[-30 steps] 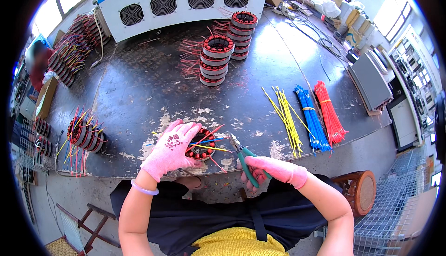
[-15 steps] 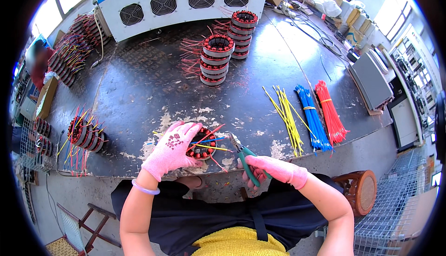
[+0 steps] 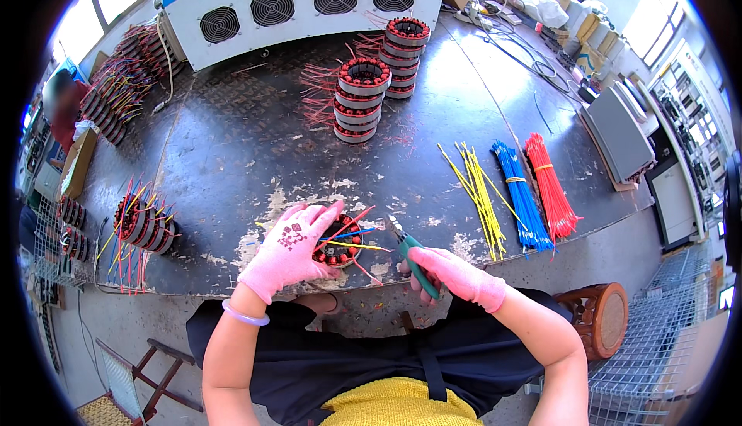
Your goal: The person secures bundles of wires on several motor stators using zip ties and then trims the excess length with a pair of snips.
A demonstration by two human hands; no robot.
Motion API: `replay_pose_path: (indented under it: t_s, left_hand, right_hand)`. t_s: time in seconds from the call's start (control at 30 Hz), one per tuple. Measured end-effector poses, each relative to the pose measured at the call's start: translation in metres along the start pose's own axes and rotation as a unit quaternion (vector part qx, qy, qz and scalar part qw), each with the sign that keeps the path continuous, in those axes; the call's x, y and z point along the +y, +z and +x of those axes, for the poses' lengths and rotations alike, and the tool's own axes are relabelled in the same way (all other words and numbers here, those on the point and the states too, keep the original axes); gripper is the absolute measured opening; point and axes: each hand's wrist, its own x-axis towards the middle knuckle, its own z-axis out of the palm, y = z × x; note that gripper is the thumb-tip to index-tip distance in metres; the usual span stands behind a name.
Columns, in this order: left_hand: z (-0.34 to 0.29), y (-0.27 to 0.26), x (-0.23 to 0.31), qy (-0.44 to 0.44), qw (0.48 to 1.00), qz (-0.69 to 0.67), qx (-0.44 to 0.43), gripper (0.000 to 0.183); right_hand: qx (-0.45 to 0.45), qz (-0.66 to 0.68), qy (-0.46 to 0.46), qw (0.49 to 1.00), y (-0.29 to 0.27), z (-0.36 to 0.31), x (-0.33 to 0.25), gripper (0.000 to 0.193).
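Note:
My left hand (image 3: pixel 292 250), in a pink glove, is closed on the near-left side of a motor stator (image 3: pixel 331 258) at the table's front edge. The stator is a ring with red windings; red, blue and yellow leads stick out of it to the right. My fingers cover its left part. In my gloved right hand (image 3: pixel 462 275) is a pair of green-handled cutting pliers (image 3: pixel 411 251), its jaws pointing up and away from me. The pliers are apart from the stator, just right of the lead ends. Their handles are pressed close together.
To the right lie yellow wires (image 3: pixel 481 198), a blue wire bundle (image 3: pixel 519 194) and a red one (image 3: pixel 550 186). Stacked stators (image 3: pixel 357 105) stand farther back before a fan-fitted cabinet (image 3: pixel 297 36). More wired stators (image 3: pixel 143 225) sit at left. A person (image 3: pixel 66 109) is at far left.
The pliers have shifted slightly right and away from the lead ends, and their handles have come together. My left hand and the stator have moved a touch to the right.

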Motion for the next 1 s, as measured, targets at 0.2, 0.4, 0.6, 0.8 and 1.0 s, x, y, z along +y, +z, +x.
replay_pose_path:
  t_s: [0.2, 0.4, 0.6, 0.8, 1.0]
  left_hand:
    - [0.004, 0.008, 0.027, -0.106, 0.991, 0.079, 0.016, 0.108]
    - [0.005, 0.009, 0.029, -0.113, 0.991, 0.076, 0.011, 0.106]
    - [0.005, 0.007, 0.028, -0.111, 0.991, 0.076, 0.010, 0.106]
    - [0.005, 0.003, 0.027, -0.089, 0.994, 0.065, 0.000, 0.106]
    - [0.009, -0.004, 0.025, -0.075, 0.995, 0.052, -0.033, 0.107]
  right_hand:
    - [-0.065, 0.095, 0.020, 0.993, -0.016, -0.006, 0.009, 0.057]
    - [-0.085, 0.060, 0.037, 0.994, -0.016, -0.008, 0.008, 0.055]
    - [-0.083, 0.045, 0.043, 0.995, -0.019, -0.012, 0.013, 0.057]
    - [-0.078, 0.061, 0.037, 0.994, -0.014, -0.004, 0.008, 0.059]
    - [-0.051, 0.018, 0.025, 0.998, -0.013, -0.001, 0.002, 0.062]
